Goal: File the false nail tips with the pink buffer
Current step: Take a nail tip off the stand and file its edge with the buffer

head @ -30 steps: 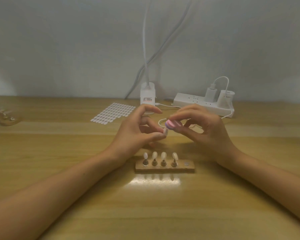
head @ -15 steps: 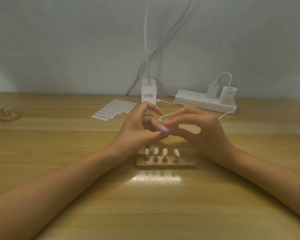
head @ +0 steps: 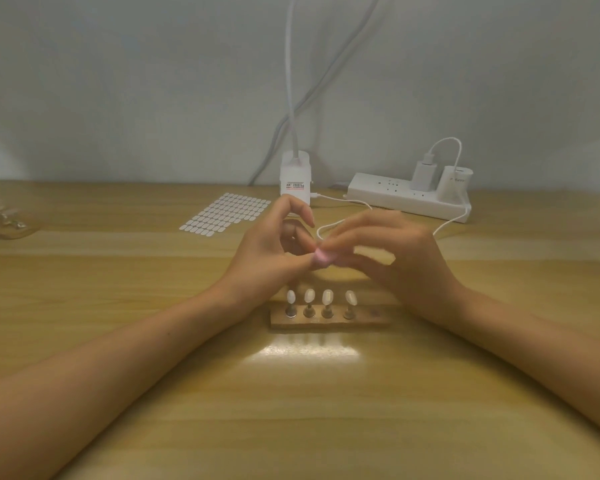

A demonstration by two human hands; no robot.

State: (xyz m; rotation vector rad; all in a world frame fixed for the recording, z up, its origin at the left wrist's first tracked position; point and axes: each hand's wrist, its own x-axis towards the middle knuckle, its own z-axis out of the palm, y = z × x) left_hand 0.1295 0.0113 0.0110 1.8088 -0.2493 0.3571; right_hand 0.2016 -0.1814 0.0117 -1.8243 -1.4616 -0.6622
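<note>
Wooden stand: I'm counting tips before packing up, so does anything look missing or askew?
Four nail tips stand upright on the wooden stand; its rightmost socket is bare. Nothing else stands out.

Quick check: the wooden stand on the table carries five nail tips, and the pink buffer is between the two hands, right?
No: the head view shows four nail tips on the wooden stand, its right-end slot empty. The pink buffer is between the left hand and right hand.
</note>
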